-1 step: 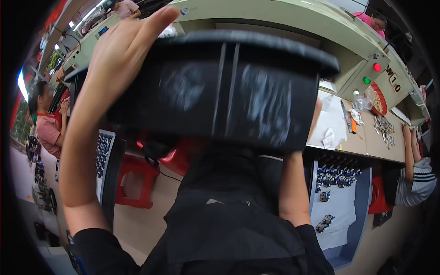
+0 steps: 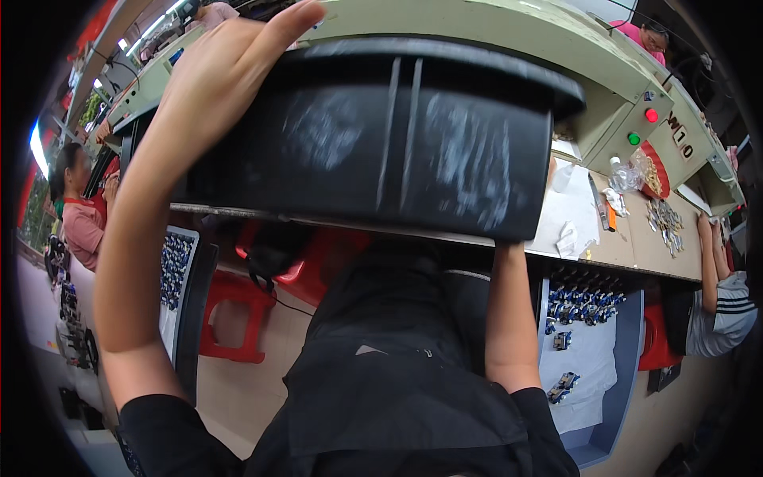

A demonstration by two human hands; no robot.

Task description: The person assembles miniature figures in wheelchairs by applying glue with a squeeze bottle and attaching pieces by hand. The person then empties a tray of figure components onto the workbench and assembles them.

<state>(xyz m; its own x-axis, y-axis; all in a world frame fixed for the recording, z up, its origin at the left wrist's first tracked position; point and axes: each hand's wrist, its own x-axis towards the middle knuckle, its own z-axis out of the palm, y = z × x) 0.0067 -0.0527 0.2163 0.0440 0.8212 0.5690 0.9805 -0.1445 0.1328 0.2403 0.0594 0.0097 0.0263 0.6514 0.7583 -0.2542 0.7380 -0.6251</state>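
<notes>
A black plastic bin is tipped up in front of me, its scuffed side with pale scrape marks and a raised double rib facing me. My left hand holds the bin's far left rim, thumb stretched along the top and fingers hidden behind. At the right end, my right hand is mostly hidden by the bin; only a sliver of it shows past the edge, above my forearm. The bin's inside is turned away from me, so any contents cannot be seen.
Behind the bin runs a pale green bench; its worktop bears an orange-handled cutter, small metal parts and a red bowl. Blue-grey tray and left tray hold small blue parts. Red stools and co-workers are nearby.
The bin has risen slightly, away from my body, uncovering the bench's front edge below it. Both my hands have moved with it.
</notes>
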